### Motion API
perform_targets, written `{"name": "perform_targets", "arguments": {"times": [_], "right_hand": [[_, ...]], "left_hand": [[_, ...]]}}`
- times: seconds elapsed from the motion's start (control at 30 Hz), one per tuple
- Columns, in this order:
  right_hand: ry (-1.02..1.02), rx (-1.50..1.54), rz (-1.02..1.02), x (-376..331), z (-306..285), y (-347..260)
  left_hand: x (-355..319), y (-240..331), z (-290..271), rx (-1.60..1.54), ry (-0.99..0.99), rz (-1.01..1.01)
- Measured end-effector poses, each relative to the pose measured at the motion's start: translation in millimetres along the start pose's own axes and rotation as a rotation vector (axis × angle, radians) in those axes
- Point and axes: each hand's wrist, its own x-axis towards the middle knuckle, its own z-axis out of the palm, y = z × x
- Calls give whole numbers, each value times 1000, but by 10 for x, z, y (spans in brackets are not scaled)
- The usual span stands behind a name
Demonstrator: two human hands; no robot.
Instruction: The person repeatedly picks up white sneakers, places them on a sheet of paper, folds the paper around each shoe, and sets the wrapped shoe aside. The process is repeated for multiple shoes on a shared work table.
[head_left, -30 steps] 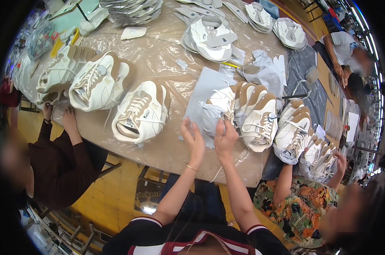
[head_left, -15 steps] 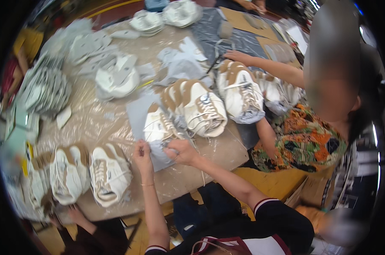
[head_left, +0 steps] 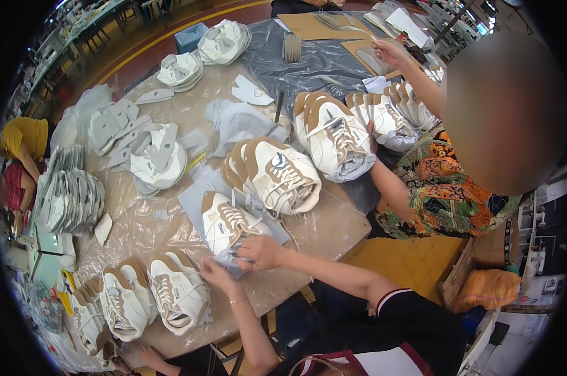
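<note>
On the plastic-covered table (head_left: 321,232), your left hand (head_left: 217,274) and right hand (head_left: 261,252) both pinch the grey paper (head_left: 233,262) at the heel of a white shoe (head_left: 228,222), which lies just beyond your fingers.

Just below the middle of the frame, the white sneaker upper (head_left: 228,224) with tan heel trim and white laces lies on its side on a grey paper sheet (head_left: 199,202). Its toe end points toward me and is stuffed with crumpled grey tissue (head_left: 235,258), which my fingers (head_left: 249,250) pinch.
</note>
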Motion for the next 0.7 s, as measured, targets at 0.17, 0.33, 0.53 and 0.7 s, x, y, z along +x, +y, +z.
{"name": "perform_targets", "arguments": {"times": [0.17, 0.33, 0.53, 0.7], "right_hand": [[-43, 13, 3, -78, 150, 21], [-113, -38, -32, -210, 281, 82], [-142, -49, -148, -228, 210, 103], [-134, -148, -230, -236, -62, -165]], "left_hand": [[-197, 7, -313, -18, -200, -90], [-120, -76, -219, -236, -306, -178], [-178, -8, 163, -378, -317, -362], [-433, 390, 205, -471, -187, -157]]}}
